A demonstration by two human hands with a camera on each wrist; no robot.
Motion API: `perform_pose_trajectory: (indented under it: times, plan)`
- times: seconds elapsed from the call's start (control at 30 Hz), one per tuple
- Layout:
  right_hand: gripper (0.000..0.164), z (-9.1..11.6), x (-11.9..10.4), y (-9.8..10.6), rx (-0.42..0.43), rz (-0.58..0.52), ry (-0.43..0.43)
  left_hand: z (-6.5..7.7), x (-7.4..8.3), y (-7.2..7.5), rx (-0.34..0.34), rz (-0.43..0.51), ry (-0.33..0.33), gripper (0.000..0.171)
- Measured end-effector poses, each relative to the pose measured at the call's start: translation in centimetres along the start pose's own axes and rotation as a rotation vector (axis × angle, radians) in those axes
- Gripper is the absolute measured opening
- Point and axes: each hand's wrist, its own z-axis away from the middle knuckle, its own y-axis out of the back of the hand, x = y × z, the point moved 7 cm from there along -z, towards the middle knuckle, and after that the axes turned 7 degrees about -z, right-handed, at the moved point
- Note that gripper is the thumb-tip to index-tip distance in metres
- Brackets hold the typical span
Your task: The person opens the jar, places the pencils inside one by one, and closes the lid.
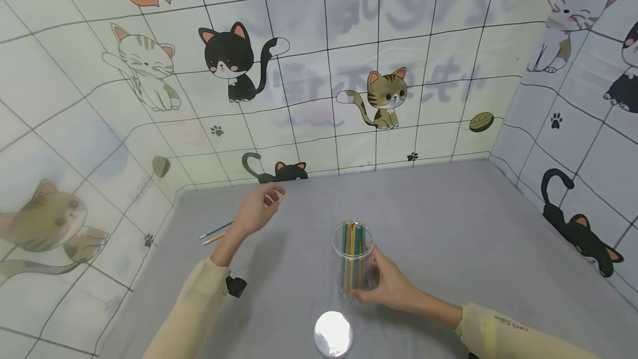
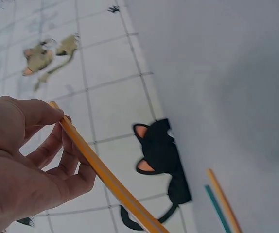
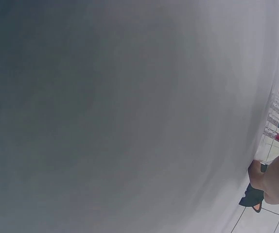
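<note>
Between thumb and fingers my left hand (image 1: 257, 208) pinches a yellow pencil (image 2: 108, 175), raised over the far left part of the table. My right hand (image 1: 391, 284) grips the lower right side of a clear round jar (image 1: 344, 270). Yellow, teal and other pencils (image 1: 355, 237) stand upright in the jar, whose mouth is uncovered. In the right wrist view, silvery pencil ends (image 3: 270, 131) show through the jar's wall at the right edge. Left of my left wrist, a teal pencil (image 1: 216, 230) and another yellow one (image 1: 214, 238) lie on the table.
A shiny round disc (image 1: 333, 334), like a lid, lies in front of the jar. The grey tabletop (image 1: 438, 220) is bordered at the back and sides by sheets with cat prints (image 1: 309, 71).
</note>
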Motion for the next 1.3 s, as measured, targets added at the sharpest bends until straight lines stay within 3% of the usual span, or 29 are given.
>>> perform_pose_trajectory:
  times: [0.27, 0.8, 1.3]
  plan:
    - [0.09, 0.0, -0.1, 0.1, 0.0, 0.008, 0.003, -0.5, 5.1, 1.6, 0.001, 0.067, -0.112, 0.027]
    - [0.089, 0.1, 0.1, 0.1, -0.003, -0.004, -0.041, -0.9, 12.4, 3.4, 0.032, 0.251, -0.308, 0.029]
    - [0.088, 0.2, 0.0, 0.1, -0.004, -0.034, -0.054, -1.7, 17.4, 3.8, 0.056, 0.298, -0.4, 0.027]
